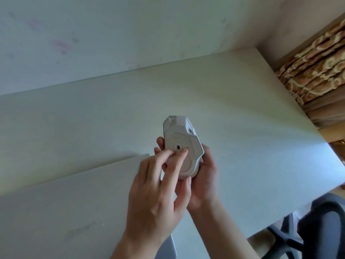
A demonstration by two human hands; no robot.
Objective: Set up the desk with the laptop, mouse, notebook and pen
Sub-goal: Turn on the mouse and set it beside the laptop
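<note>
Desk (242, 113) open right (laptop (65, 202) blocks left).

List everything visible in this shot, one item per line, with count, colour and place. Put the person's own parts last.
mouse: one, white-grey, held upside down above the desk, underside facing the camera
laptop: one, white, lid closed, lying on the desk at lower left
desk: one, white, fills the middle of the view
wall: white with faint pinkish marks, behind the desk
curtain: one, brown with a cream pattern, upper right
chair: one, dark grey, lower right, partly cut off
left hand: one, fingertips on the mouse underside
right hand: one, cradling the mouse from below
</note>
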